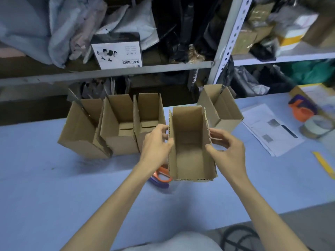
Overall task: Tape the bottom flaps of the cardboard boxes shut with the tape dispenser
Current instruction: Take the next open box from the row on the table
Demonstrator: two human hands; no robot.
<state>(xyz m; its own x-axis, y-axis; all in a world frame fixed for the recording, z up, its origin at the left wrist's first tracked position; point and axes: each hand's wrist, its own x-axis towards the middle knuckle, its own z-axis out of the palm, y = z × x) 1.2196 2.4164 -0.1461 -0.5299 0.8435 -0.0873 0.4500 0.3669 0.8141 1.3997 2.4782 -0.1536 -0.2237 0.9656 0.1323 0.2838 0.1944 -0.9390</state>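
At centre of the head view, the cardboard box sits open side up between both hands, its long axis running away from the person. On one side the left grip clasps the left wall, thumb at the rim and fingers outside. Opposite, the right grip pinches the right wall likewise. Contact with the surface cannot be confirmed. Behind stand a row of three boxes and, right rear, a fourth box. Far right, well apart, lies the tape dispenser beside a tape roll; the right grip is nearer. Partly hidden under the held box, an orange-and-purple tool cannot be identified. Judgement: the bottom must face up before taping.
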